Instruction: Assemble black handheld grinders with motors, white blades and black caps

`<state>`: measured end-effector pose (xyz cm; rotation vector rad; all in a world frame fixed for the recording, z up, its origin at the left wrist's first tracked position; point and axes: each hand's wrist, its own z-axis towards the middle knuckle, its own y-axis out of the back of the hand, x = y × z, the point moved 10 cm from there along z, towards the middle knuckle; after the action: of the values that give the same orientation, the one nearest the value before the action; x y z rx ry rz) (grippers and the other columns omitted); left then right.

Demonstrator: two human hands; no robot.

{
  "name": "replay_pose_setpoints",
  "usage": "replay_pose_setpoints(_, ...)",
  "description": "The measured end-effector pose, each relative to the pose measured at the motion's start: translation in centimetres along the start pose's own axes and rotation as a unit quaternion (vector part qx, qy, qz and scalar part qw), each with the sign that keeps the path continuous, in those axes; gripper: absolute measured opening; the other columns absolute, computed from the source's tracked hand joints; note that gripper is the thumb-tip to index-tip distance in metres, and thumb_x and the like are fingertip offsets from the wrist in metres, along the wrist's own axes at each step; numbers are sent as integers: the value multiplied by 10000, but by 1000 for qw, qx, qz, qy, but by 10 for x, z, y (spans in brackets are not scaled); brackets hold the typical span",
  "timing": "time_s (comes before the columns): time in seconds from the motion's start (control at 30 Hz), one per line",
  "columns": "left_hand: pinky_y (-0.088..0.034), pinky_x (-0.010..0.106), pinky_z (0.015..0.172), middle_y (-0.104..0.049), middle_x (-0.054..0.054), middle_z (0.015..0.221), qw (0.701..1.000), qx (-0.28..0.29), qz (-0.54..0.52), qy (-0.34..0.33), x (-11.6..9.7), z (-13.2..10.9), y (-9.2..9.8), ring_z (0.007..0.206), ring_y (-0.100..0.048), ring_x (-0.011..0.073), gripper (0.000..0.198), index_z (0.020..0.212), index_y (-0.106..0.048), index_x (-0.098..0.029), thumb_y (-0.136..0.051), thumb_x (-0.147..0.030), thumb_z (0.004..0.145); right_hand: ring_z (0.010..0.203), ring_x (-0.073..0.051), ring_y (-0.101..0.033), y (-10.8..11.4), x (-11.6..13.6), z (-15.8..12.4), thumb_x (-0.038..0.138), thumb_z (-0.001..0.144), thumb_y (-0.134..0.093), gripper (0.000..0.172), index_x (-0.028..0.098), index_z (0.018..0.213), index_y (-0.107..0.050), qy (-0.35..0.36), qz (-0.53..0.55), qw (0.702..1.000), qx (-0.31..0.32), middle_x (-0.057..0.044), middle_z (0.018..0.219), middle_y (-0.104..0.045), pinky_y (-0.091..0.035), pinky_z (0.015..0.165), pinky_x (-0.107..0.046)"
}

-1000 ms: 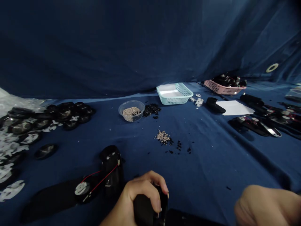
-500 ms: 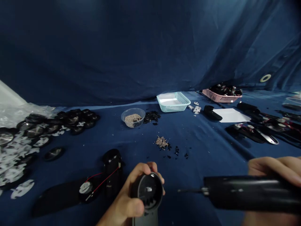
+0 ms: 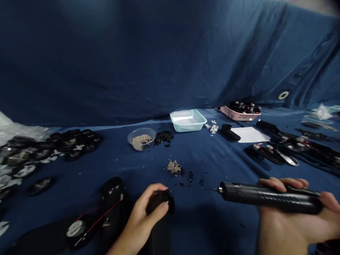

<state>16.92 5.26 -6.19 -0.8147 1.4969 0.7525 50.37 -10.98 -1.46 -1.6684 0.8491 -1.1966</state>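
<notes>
My left hand (image 3: 143, 219) is closed around a black round-headed housing part (image 3: 160, 209) near the bottom middle of the view. My right hand (image 3: 289, 216) grips a black electric screwdriver (image 3: 268, 197), which lies level with its thin bit pointing left toward the housing; the bit tip is a short way off it. Beside my left hand lies a black assembly (image 3: 111, 207) with red wires and a small round speaker (image 3: 75, 228). A small heap of silver screws (image 3: 174, 166) with black bits beside it sits on the blue cloth just beyond.
A clear bowl of screws (image 3: 141, 139) and a pale blue basket (image 3: 188, 120) stand farther back. A pink basket (image 3: 240, 111), white paper (image 3: 249, 134) and black parts (image 3: 268, 154) lie to the right. Black round discs (image 3: 50, 147) are stacked at the left. Blue cloth hangs behind.
The screwdriver came up into view in my right hand and now sits lower and further left. My left hand has tilted the housing away, so its open face no longer shows.
</notes>
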Motion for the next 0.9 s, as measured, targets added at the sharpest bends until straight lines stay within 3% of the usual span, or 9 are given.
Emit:
replay_pose_setpoints(0.1,-157,490,1149,-624,33,1231,996,-23,87,4,-2,-1,11,1254,-465,308,242,1065,-688,-326,-572,-444,888,455,-115,-516,4,-9,11,270,599,-427,213,157,769,-484,-17,-20,1000,4,34,647,-512,-478,381,-290)
replay_pose_setpoints(0.2,-181,512,1153,-623,23,1291,973,-29,229,18,-14,-4,19,1268,-477,312,307,1125,-680,-340,-508,-474,909,460,-129,-521,10,-15,17,268,610,-425,226,154,790,-500,-35,-32,999,4,21,647,-518,-500,405,-316)
replay_pose_setpoints(0.27,-277,539,1110,-597,37,1337,926,-18,377,-6,-36,-2,16,1255,-500,313,355,1189,-637,-326,-438,-480,939,466,-134,-525,13,-16,18,272,621,-412,210,158,776,-498,-36,-35,999,-3,16,644,-517,-501,408,-317)
replay_pose_setpoints(0.33,-356,550,1044,-599,71,1321,861,3,503,-75,-67,8,2,1219,-524,321,369,1122,-655,-266,-375,-451,968,468,-136,-527,15,-16,18,277,624,-405,194,162,753,-493,-35,-37,999,-8,15,638,-516,-500,413,-318)
replay_pose_setpoints(0.43,-407,507,979,-666,59,1151,815,70,560,-133,-90,35,-29,1093,-580,283,275,1046,-660,-245,-428,-370,967,473,-134,-522,15,-20,17,284,618,-425,184,162,737,-494,-38,-42,998,-11,14,639,-518,-498,424,-316)
replay_pose_setpoints(0.53,-459,477,922,-688,43,1016,770,198,589,-144,-76,65,-70,951,-631,230,139,953,-677,-199,-603,-302,897,477,-132,-504,15,-25,14,297,608,-459,186,165,732,-498,-45,-49,998,-10,16,641,-515,-495,429,-320)
replay_pose_setpoints(0.63,-514,444,872,-661,62,1085,725,292,611,-127,-47,86,-96,972,-638,213,225,1051,-637,-156,-614,-322,902,479,-127,-493,14,-29,11,312,603,-481,202,164,737,-508,-52,-51,997,-10,20,639,-511,-494,439,-322)
replay_pose_setpoints(0.77,-552,393,797,-651,67,1108,696,349,620,-91,-21,97,-105,919,-652,196,247,1118,-612,-173,-588,-321,921,489,-127,-499,14,-33,10,317,589,-509,219,164,746,-508,-61,-55,997,-6,20,648,-515,-500,455,-324)
replay_pose_setpoints(0.9,-555,388,787,-653,66,1097,707,370,597,-84,-20,93,-101,902,-653,189,241,1113,-613,-169,-584,-316,925,490,-124,-503,13,-34,12,323,578,-522,241,166,760,-501,-66,-58,996,6,21,656,-512,-500,458,-321)
